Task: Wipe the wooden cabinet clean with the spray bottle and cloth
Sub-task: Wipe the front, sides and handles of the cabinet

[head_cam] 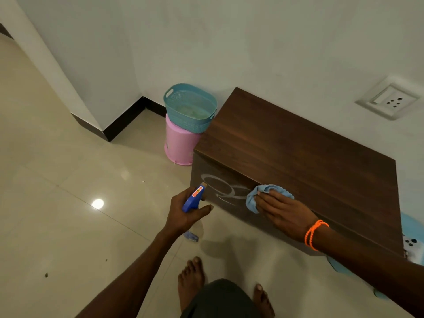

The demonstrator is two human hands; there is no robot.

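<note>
a: i start with the biggest thing — the wooden cabinet [298, 152], low against the white wall [252, 42]. i judge we're in the wiping step: its front face carries pale looping streaks.

b: where are the hands?

a: my right hand [282, 211] lies flat, fingers straight, pressing the blue cloth [263, 193] against the front just under the top edge. my left hand [185, 212] is curled round the spray bottle [195, 197], held off the cabinet, nozzle toward the front.

b: next move?

a: i think the cloth needs to sweep left across those streaks — firm, even pressure, no fresh spray yet.

b: the room?

a: glossy pale floor tiles [68, 203] with a lamp glare, a teal basket [190, 106] stacked on a pink bin [179, 145] touching the cabinet's left side, a wall socket [390, 101] to the right.
</note>
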